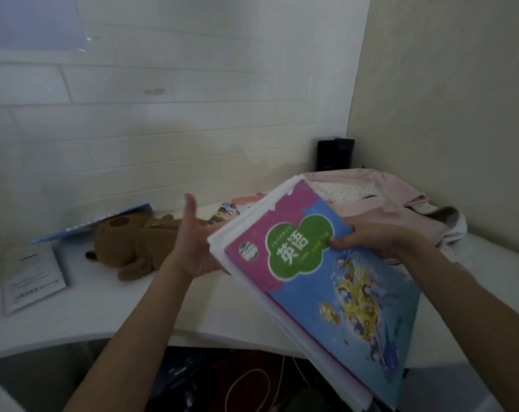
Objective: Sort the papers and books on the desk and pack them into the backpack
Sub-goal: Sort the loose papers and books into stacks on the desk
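Book stack (326,281) in right grip (374,237), backpack (380,200) partly hidden

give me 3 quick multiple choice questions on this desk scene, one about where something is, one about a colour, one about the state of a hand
1. Where does the teddy bear lie?
A. on the desk, left of the held stack
B. inside the backpack
C. on the floor

2. What colour is the backpack?
A. black
B. pale pink
C. green

3. What is the right hand doing?
A. resting flat on the desk
B. hanging empty
C. gripping the stack of books

Answers:
1. A, the bear lies on the white desktop beside the left hand.
2. B, the fabric in the corner is pale pink.
3. C, its thumb presses on the top cover.
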Motion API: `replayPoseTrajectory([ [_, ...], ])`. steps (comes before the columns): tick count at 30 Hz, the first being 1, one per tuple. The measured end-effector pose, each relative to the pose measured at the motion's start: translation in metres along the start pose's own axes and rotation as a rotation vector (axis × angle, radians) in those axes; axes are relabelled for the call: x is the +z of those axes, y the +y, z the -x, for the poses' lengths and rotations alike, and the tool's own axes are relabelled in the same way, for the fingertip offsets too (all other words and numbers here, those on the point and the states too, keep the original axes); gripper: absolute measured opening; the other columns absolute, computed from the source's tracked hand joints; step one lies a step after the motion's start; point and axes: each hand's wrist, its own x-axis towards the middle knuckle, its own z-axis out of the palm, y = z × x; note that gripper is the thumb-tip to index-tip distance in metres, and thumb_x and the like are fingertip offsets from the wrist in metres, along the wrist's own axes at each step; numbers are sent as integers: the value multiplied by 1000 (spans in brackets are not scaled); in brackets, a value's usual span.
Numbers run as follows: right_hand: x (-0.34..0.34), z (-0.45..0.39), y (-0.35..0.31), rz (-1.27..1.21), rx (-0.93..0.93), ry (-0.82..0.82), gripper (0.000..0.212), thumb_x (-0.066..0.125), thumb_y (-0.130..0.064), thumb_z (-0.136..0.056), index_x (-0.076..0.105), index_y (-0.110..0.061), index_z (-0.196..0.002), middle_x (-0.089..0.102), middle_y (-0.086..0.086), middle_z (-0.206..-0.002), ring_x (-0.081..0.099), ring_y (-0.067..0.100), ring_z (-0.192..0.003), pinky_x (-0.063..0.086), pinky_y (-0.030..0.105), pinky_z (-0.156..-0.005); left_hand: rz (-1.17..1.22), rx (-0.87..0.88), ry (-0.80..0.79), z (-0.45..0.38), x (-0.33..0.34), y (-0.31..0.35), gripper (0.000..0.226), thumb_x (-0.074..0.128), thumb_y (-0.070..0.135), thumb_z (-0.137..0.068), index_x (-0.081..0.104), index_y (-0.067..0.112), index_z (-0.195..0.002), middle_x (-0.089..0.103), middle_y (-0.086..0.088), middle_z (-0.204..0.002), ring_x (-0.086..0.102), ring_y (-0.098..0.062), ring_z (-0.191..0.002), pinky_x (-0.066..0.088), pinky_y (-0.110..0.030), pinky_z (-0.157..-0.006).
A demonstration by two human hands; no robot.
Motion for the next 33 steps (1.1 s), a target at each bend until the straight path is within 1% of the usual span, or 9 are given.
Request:
replayPoseTrajectory([
  [3, 11, -27, 9, 231, 163, -161, 73, 90, -47, -49, 67, -12, -108, 71, 11, -110, 68, 29, -98, 56, 42, -87, -312, -285, -115, 13, -22, -2, 121, 31, 96, -57, 48, 8, -138, 67, -17, -117, 68, -31, -100, 57, -41, -85],
  [7, 35, -61, 14, 361, 301, -319, 35, 69, -28, -85, 62, -15, -117, 68, 10, -116, 63, 32, -107, 46, 52, -100, -878, -580, 54, 19, -13, -6, 72, 74, 62, -61, 60, 16, -114, 74, -4, -92, 72, -15, -74, 59, -25, -61],
  [10, 48, -68, -3, 572, 274, -245, 36, 65, -31, -89, 56, -20, -121, 64, 6, -122, 62, 29, -110, 51, 42, -96, -1024, -661, 153, 21, -11, 6, 39, 66, 43, -82, 64, 12, -106, 75, -4, -89, 71, -13, -70, 56, -23, -60],
  [13, 60, -80, -20, 1039, 138, -56, 57, 70, -50, -79, 48, -23, -124, 55, 0, -128, 55, 19, -102, 46, 34, -91, -1121, -788, 189, 19, -10, 16, 32, 63, 36, -89, 65, 9, -106, 75, -3, -85, 70, -11, -66, 56, -23, -60],
  [16, 64, -93, -19, 989, 79, 27, 62, 74, -46, -77, 43, -22, -125, 50, 4, -126, 51, 21, -99, 45, 37, -88, -1202, -857, 289, 18, -10, 19, 32, 68, 39, -85, 67, 11, -99, 74, -1, -82, 70, -11, -66, 56, -23, -61],
  [20, 60, -97, -11, 876, 20, 78, 77, 75, -45, -76, 32, -27, -138, 44, 6, -135, 49, 26, -116, 42, 42, -100, -1138, -590, 640, 12, -19, 13, 42, 67, 39, -86, 63, 2, -106, 68, -11, -86, 65, -20, -66, 57, -30, -59],
  [23, 56, -100, -4, 824, 2, 80, 83, 72, -50, -76, 28, -30, -144, 41, 3, -141, 46, 23, -124, 40, 41, -105, -1210, -451, 744, 5, -14, 5, 34, 63, 41, -88, 59, 8, -98, 65, -11, -83, 65, -22, -66, 53, -29, -53],
  [27, 63, -115, 6, 673, -129, 345, 62, 57, -58, -85, 46, -22, -135, 49, 4, -135, 49, 20, -118, 43, 34, -95, -1796, -134, 962, -15, -1, 0, 34, 52, 40, -88, 62, 12, -104, 67, -11, -101, 66, -30, -92, 50, -33, -74],
  [33, 88, -153, 14, 986, -177, 627, 35, 42, -22, -99, 47, -13, -132, 48, 17, -130, 40, 34, -122, 42, 45, -90, -1643, -31, 1071, -42, -15, -5, 38, 53, 40, -90, 64, 4, -97, 68, -15, -100, 64, -34, -96, 46, -32, -72],
])
